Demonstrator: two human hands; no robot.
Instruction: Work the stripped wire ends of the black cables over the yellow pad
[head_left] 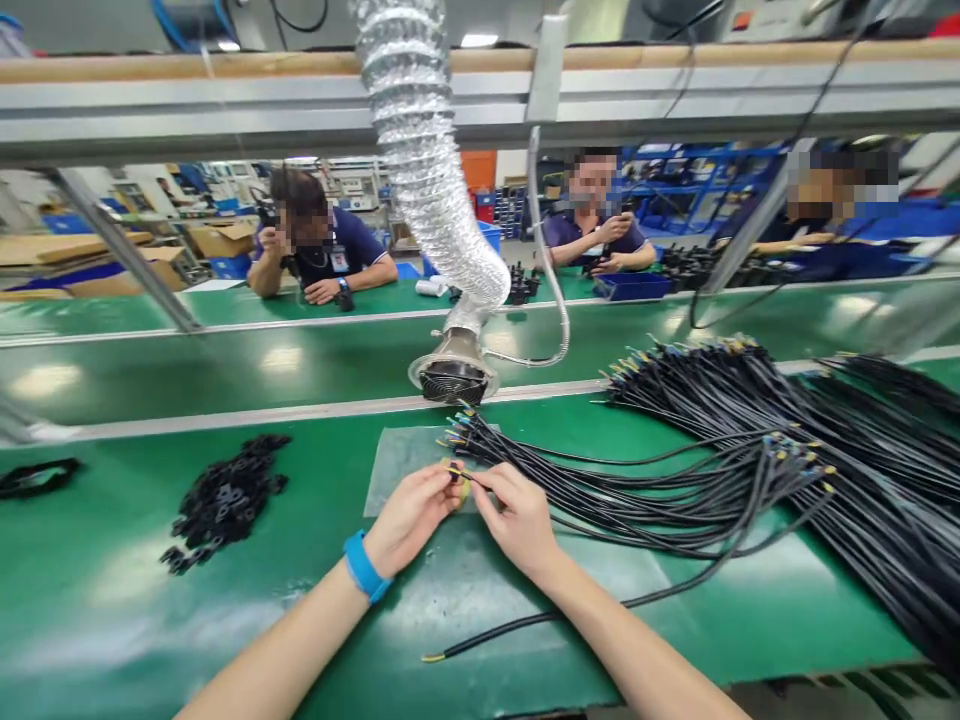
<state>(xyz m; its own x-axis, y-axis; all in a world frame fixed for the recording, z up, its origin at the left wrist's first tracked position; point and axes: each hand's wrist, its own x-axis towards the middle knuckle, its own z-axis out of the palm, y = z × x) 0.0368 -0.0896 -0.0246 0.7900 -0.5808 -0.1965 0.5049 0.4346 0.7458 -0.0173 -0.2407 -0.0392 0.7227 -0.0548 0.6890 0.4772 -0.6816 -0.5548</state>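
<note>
Forearms (637,640): both reach in from the near edge, the left one wearing a blue wristband (365,568).
Left hand (412,515): my thumb and fingertips are pinched narrow on a small black piece (454,472), holding it up, I judge, so the opposite hand can meet it.
Right hand (517,515): my thumb and forefinger close on a black cable (480,480) just behind its bared end, probably to steer the thin tip; that end meets the piece, though how far in I cannot tell.
Loose end (433,658): yellow-tipped, it lies on the near side of the green bench (90,610), its cable passing beneath my right forearm; whether it belongs to the one I hold, I cannot tell.
Cable bunch (637,490): to the right, coloured tips toward my hands, likely for easy picking.
Bigger stack (847,480): farther right.
Black clips (229,498): heaped left, seemingly within my left reach.
Clear sheet (390,470): under and beyond my fingers.
Hose mouth (454,380): hangs just past them, perhaps to draw fumes.
</note>
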